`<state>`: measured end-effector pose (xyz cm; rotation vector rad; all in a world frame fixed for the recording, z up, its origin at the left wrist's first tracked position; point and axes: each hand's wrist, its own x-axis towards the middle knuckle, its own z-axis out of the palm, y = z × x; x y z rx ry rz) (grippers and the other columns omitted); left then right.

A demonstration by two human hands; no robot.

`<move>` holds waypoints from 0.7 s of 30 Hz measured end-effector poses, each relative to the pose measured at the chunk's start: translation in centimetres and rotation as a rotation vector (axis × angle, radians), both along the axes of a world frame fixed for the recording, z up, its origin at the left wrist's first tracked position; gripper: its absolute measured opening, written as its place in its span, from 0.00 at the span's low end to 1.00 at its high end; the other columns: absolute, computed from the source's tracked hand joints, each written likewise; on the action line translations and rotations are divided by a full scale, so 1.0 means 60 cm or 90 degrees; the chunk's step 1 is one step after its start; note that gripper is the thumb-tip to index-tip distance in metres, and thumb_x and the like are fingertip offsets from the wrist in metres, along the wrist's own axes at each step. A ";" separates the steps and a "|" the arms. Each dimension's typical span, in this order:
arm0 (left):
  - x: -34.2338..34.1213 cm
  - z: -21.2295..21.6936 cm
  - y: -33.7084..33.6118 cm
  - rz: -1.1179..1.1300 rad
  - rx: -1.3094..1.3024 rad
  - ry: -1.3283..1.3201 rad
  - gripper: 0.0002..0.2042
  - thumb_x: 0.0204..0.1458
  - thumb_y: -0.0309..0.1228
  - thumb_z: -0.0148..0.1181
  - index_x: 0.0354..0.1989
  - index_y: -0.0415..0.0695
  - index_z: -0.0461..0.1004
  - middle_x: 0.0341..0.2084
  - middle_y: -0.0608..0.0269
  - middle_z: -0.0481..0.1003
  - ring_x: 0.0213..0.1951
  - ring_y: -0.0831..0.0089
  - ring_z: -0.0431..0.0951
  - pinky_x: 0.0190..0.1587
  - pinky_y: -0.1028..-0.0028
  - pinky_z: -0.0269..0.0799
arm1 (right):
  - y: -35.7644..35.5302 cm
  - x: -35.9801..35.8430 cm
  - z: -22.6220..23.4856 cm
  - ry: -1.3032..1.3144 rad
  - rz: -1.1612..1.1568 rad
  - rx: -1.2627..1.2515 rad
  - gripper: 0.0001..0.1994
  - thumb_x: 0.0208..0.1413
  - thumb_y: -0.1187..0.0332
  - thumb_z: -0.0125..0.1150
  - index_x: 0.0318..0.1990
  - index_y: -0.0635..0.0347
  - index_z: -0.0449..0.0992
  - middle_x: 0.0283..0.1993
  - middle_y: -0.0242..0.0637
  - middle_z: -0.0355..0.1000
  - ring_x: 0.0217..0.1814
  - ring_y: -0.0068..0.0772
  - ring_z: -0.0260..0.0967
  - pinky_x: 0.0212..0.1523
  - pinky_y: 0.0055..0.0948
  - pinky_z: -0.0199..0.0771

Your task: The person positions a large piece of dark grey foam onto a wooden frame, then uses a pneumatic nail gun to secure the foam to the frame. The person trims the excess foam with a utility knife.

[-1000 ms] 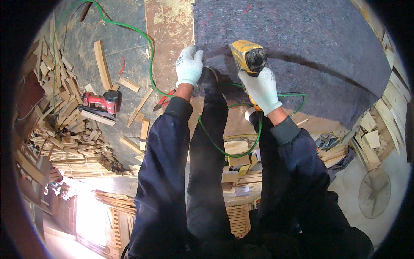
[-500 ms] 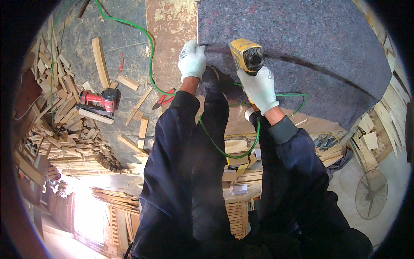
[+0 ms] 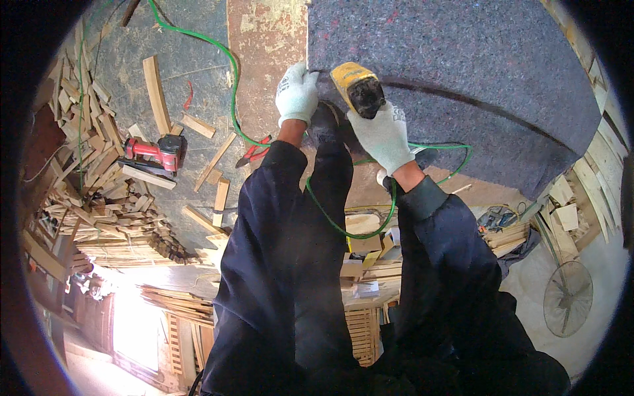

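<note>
My right hand [image 3: 383,140], in a white glove, is wrapped around a yellow and black air stapler or nailer [image 3: 354,82]; its exact kind I cannot tell. The tool sits over the left part of a speckled blue-grey felt sheet [image 3: 462,59]. Beside it my left hand [image 3: 296,96], also gloved, pinches the felt's left edge, its fingertips partly hidden. A dark seam or fold curves across the felt to the right from there. A green air hose [image 3: 343,232] loops below the tool and between my legs.
On the floor to the left lie a red nail gun [image 3: 155,153], red-handled pliers [image 3: 253,152] and loose wood strips [image 3: 156,92]. Wood offcuts [image 3: 99,152] are heaped farther left. A round fan [image 3: 568,298] stands at the lower right. My shoe [image 3: 325,122] is close to my left hand.
My right hand has brought the yellow tool left, closer to my left hand, and its head is tilted differently. The left hand stays at the felt's edge.
</note>
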<state>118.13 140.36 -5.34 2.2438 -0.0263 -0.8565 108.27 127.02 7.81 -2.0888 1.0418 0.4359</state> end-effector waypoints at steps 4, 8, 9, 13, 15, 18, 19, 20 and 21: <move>-0.007 0.020 0.003 -0.019 0.053 0.025 0.16 0.58 0.42 0.58 0.44 0.43 0.81 0.42 0.44 0.80 0.47 0.45 0.79 0.50 0.54 0.73 | -0.021 0.002 0.017 0.053 -0.017 0.050 0.16 0.52 0.57 0.69 0.40 0.60 0.83 0.37 0.49 0.82 0.41 0.53 0.81 0.43 0.45 0.81; -0.061 0.096 0.010 0.079 -0.019 0.000 0.17 0.61 0.37 0.54 0.55 0.43 0.76 0.47 0.45 0.80 0.51 0.43 0.78 0.55 0.53 0.73 | -0.065 0.004 0.082 -0.038 -0.155 0.215 0.14 0.53 0.62 0.70 0.38 0.65 0.82 0.28 0.42 0.79 0.31 0.36 0.79 0.36 0.38 0.77; -0.084 0.128 0.010 0.083 -0.014 -0.053 0.16 0.63 0.36 0.53 0.55 0.43 0.75 0.49 0.45 0.79 0.51 0.44 0.78 0.54 0.52 0.73 | -0.077 0.003 0.106 -0.073 -0.221 0.283 0.12 0.53 0.64 0.70 0.38 0.65 0.82 0.26 0.39 0.78 0.28 0.31 0.77 0.33 0.35 0.76; -0.162 0.307 0.020 -0.015 -0.074 0.073 0.15 0.68 0.33 0.51 0.57 0.39 0.72 0.60 0.40 0.70 0.60 0.45 0.73 0.60 0.58 0.72 | -0.133 0.026 0.179 -0.205 -0.525 0.455 0.08 0.59 0.68 0.67 0.42 0.62 0.81 0.24 0.30 0.72 0.23 0.23 0.68 0.26 0.27 0.67; -0.174 0.414 0.032 -0.120 -0.216 0.071 0.16 0.68 0.32 0.51 0.60 0.39 0.71 0.54 0.43 0.74 0.57 0.49 0.76 0.57 0.61 0.72 | -0.159 0.048 0.200 -0.273 -0.647 0.559 0.09 0.61 0.66 0.63 0.43 0.62 0.78 0.23 0.28 0.68 0.22 0.27 0.67 0.27 0.29 0.69; -0.170 0.562 0.032 -0.007 -0.199 0.362 0.15 0.68 0.34 0.53 0.57 0.39 0.73 0.40 0.52 0.76 0.43 0.61 0.76 0.47 0.66 0.71 | -0.177 0.070 0.233 -0.343 -0.778 0.671 0.07 0.64 0.65 0.59 0.42 0.59 0.75 0.22 0.28 0.65 0.22 0.29 0.64 0.29 0.33 0.70; -0.167 0.606 0.032 0.090 -0.179 0.433 0.15 0.67 0.35 0.55 0.56 0.40 0.74 0.34 0.56 0.76 0.37 0.66 0.76 0.43 0.68 0.70 | -0.175 0.075 0.245 -0.355 -0.783 0.702 0.07 0.63 0.65 0.59 0.42 0.59 0.75 0.23 0.29 0.66 0.23 0.29 0.66 0.29 0.33 0.72; -0.149 0.633 0.044 0.101 -0.206 0.413 0.12 0.67 0.34 0.56 0.52 0.40 0.76 0.29 0.65 0.74 0.31 0.75 0.71 0.35 0.73 0.68 | -0.164 0.080 0.256 -0.362 -0.787 0.752 0.07 0.63 0.66 0.59 0.41 0.59 0.75 0.24 0.29 0.67 0.24 0.29 0.67 0.30 0.33 0.73; -0.131 0.656 0.061 0.117 -0.260 0.381 0.10 0.67 0.33 0.57 0.49 0.41 0.78 0.25 0.73 0.71 0.24 0.84 0.67 0.28 0.77 0.65 | -0.149 0.083 0.267 -0.355 -0.814 0.790 0.06 0.63 0.67 0.59 0.41 0.59 0.74 0.24 0.29 0.68 0.24 0.29 0.68 0.31 0.34 0.74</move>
